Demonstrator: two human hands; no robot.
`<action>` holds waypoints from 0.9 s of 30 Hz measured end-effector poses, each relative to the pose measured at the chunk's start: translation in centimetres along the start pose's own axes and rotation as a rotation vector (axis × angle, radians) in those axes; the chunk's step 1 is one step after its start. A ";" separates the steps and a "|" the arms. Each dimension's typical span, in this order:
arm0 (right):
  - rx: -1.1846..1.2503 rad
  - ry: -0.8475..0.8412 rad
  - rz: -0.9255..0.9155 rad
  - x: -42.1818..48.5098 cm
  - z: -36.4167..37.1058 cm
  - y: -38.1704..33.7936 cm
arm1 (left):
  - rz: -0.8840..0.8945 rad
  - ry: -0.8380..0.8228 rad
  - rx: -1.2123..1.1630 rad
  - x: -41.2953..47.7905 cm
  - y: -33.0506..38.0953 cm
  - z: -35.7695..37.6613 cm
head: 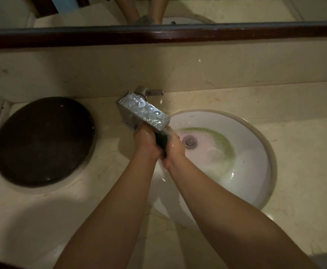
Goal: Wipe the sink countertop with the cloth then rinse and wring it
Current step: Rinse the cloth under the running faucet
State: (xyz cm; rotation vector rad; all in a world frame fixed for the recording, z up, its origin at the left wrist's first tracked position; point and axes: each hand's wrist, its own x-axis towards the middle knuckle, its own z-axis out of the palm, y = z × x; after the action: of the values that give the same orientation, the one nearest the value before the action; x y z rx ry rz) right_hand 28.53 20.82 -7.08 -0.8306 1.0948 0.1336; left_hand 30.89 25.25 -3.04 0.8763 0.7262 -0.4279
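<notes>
While both hands are closing together right under the faucet spout tip, the dark green cloth is sitting bunched between them, only a narrow strip showing. The left hand is curling round the cloth's left side, tucked directly beneath the spout. The right hand is clamping the other side, just right of the spout tip, and water seems to be blurring over it. The cloth's long axis is running roughly from the person toward the faucet, so the palms are pressing it side by side rather than end to end. Likely step is rinsing; wringing is probably going to need opposite twists along that axis. Greenish water is pooling round the drain, right of the faucet, inside the sink. A dark round lid is lying left of the faucet.
</notes>
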 end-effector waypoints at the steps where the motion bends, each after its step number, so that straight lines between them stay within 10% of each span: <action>1: 0.012 0.002 -0.003 -0.2 0.1 -0.2 | 0.004 0.018 0.009 0.2 0.1 0.2; 16: 0.111 0.251 -0.167 0.7 -1.8 -2.0 | -0.058 0.012 0.103 1.6 -1.2 0.6; 23: 0.009 0.044 -0.324 1.0 -2.8 -3.0 | -0.006 -0.079 0.061 1.3 -1.9 -1.1; 27: 0.004 0.049 -0.124 1.6 -4.2 -2.2 | 0.098 -0.091 0.032 1.7 -1.0 -1.5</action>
State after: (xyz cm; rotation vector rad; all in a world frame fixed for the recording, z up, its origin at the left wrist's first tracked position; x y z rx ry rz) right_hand 27.25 16.10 -8.07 -0.8995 1.0858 0.0078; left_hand 30.87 25.79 -5.44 0.9123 0.5916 -0.3902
